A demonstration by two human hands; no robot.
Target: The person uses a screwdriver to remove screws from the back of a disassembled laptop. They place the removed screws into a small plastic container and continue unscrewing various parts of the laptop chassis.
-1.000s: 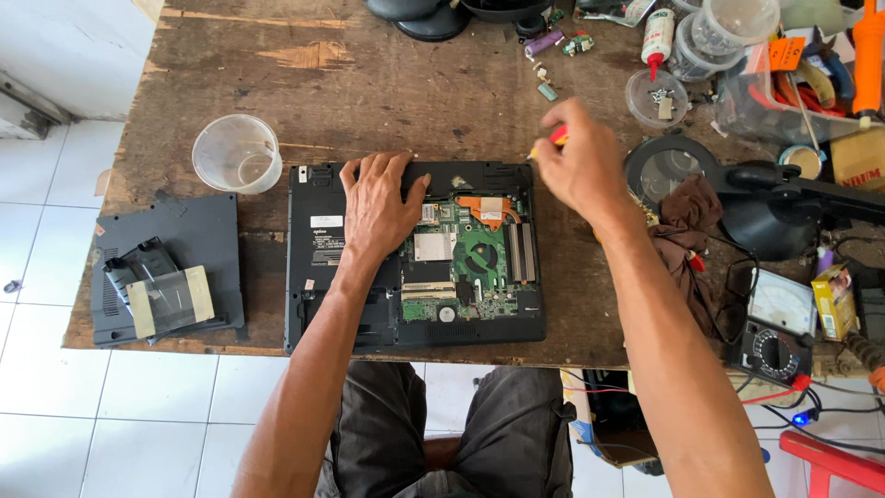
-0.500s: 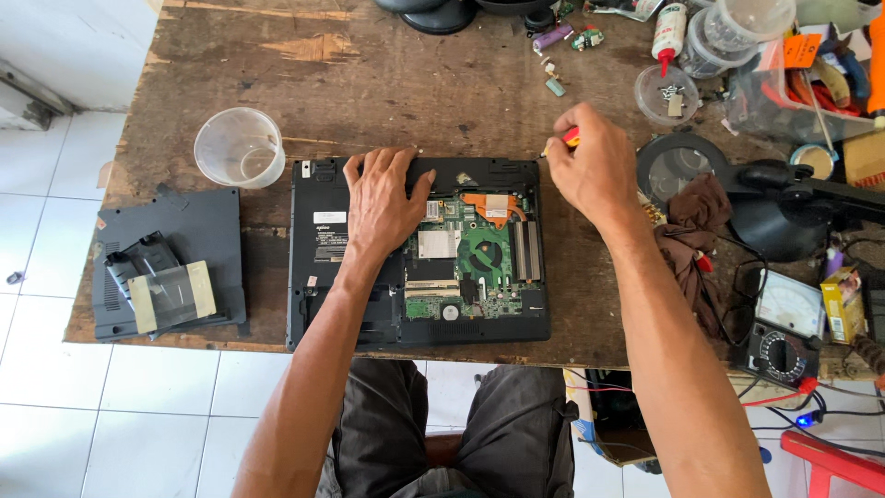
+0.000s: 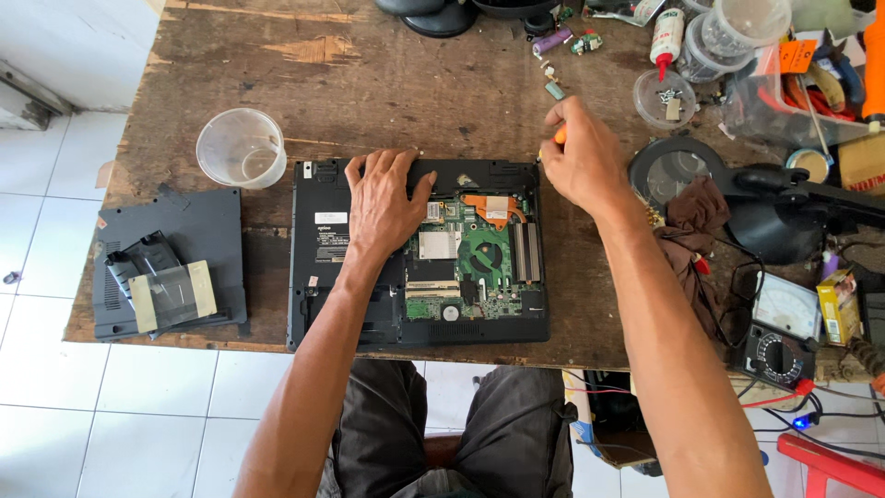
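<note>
An opened black laptop base (image 3: 323, 277) lies face down on the worn wooden table (image 3: 369, 83), its green circuit board (image 3: 484, 254) and copper heat pipe (image 3: 493, 207) exposed. My left hand (image 3: 383, 198) presses flat on the laptop's upper middle, fingers spread. My right hand (image 3: 581, 157) is closed around an orange-handled screwdriver (image 3: 560, 135) at the laptop's upper right corner; the tool's tip is hidden by the hand.
A clear plastic cup (image 3: 241, 148) stands left of the laptop. A removed black cover panel (image 3: 198, 231) with parts lies at the table's left edge. A magnifier lamp (image 3: 728, 189), brown cloth (image 3: 691, 221), multimeters (image 3: 784, 323), and cluttered containers (image 3: 728, 37) fill the right side.
My right hand with the screwdriver has shifted slightly toward the laptop's upper right corner. The left hand has stayed pressed on the laptop.
</note>
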